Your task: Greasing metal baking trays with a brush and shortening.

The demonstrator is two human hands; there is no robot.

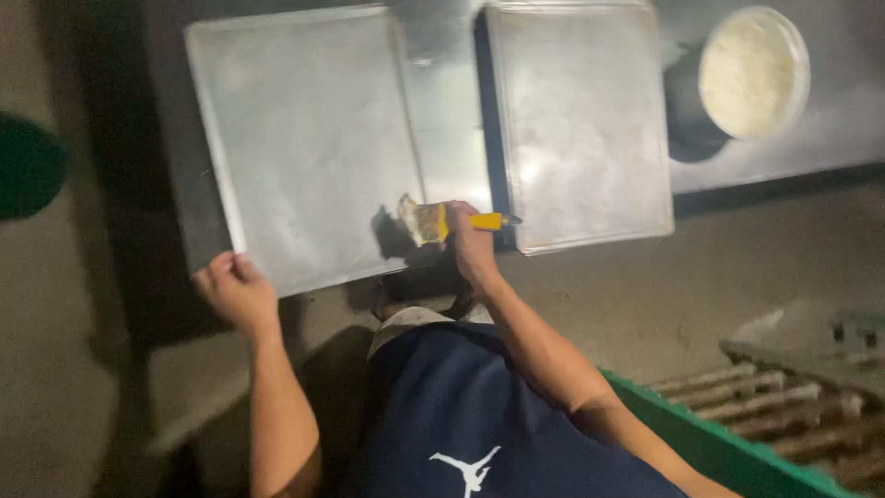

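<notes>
Steel table (452, 138), two flat metal trays (304, 138) (581, 120) side by side, white bucket (751, 74) of pale paste

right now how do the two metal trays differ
The left tray lies askew, its near corner past the table edge, gripped by the left hand; the right tray lies nearly square, untouched. The brush in the right hand sits at the left tray's edge, not the right tray's. Both are flat, rectangular and bare.

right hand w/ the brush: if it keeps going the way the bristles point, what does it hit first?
The right hand holds the yellow-handled brush with bristles pointing toward the left metal tray. Going straight on, the bristles would likely meet that tray's near right edge first; height above it is unclear.
</notes>
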